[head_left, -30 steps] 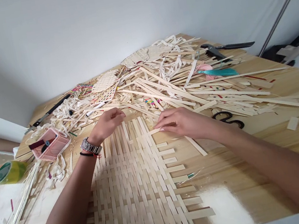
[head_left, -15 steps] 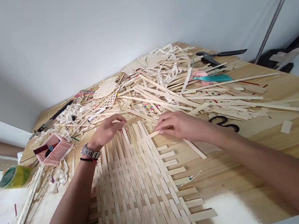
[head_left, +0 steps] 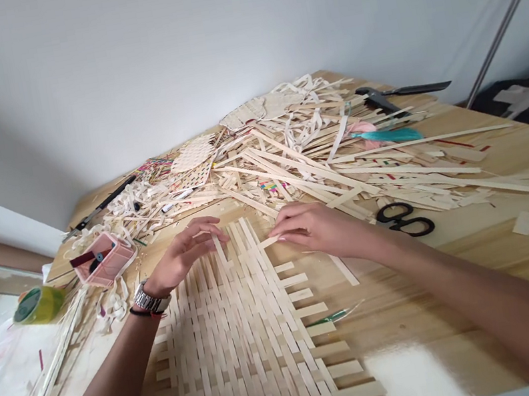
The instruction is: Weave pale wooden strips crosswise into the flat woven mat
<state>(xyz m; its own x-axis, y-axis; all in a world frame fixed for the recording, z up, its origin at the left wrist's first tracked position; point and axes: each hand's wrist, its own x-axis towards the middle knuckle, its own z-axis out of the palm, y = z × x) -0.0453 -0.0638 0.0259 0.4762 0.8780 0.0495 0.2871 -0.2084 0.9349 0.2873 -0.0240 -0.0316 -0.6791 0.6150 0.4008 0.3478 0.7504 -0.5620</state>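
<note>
Head view: a pale, flat-stripped, checker-woven rectangular mat [head_left: 249,349] is laid on the glossy, wood-grained tabletop [head_left: 461,280], between the forearms; square-cut strip ends are left jutting along its right edge. At the far edge, a thin, pale, flat crosswise strip [head_left: 268,242] is pinched at its right end between thumb and fingers of the right hand [head_left: 307,226]. The left hand [head_left: 189,251] is held loosely curled over the far edge, fingertips at a narrow, pale lengthwise strip [head_left: 220,249]; whether it is gripped cannot be told. A silver metal-link watch [head_left: 150,299] is worn on the left wrist. Black loop-handled scissors [head_left: 405,220] are placed right of the right hand. Behind, matte pale strips are heaped in a tangled pile [head_left: 299,165]. At left: a pink plastic open-topped basket [head_left: 122,254] and a translucent yellow tape roll [head_left: 54,304].
</note>
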